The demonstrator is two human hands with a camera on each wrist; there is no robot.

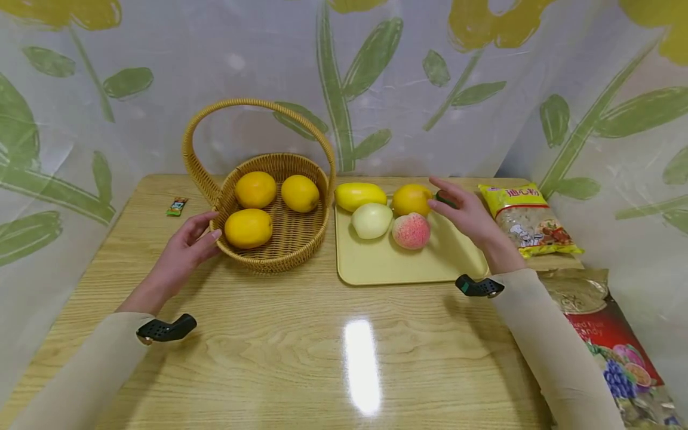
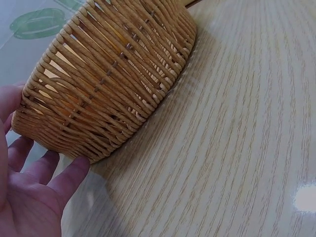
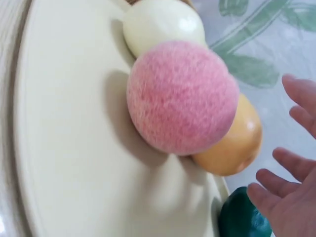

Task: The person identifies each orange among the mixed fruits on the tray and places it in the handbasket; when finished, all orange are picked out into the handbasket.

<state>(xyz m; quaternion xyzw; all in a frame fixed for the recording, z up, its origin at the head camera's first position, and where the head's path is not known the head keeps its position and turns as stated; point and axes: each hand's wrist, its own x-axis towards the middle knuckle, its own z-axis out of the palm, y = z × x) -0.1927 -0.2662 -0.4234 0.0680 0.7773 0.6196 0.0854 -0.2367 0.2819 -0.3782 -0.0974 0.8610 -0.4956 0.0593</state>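
Observation:
At the left side of the wicker basket [image 1: 269, 260], my left hand [image 1: 185, 248] holds its wall. Thumb and fingers lie about the wall, as the left wrist view shows. Inside the basket lie three orange-yellow fruits, one being the nearest fruit [image 1: 248, 229]. My right hand [image 1: 464, 215] hovers with spread fingers over the back right of a pale yellow tray [image 1: 387, 272], holding nothing. Close to its fingertips are an orange fruit [image 1: 411, 200] and a dark green fruit [image 3: 243, 217], partly hidden in the head view. A pink peach [image 1: 411, 231], a whitish round fruit [image 1: 372, 220] and a long yellow fruit [image 1: 360, 196] share the tray.
A small wrapped snack [image 1: 177, 206] lies left of the basket. Right of the tray are a yellow-topped food packet [image 1: 529, 221] and a red candy bag [image 1: 618, 346], partly behind the right sleeve. A flower-patterned curtain [image 1: 408, 119] backs the wooden table [image 1: 269, 358].

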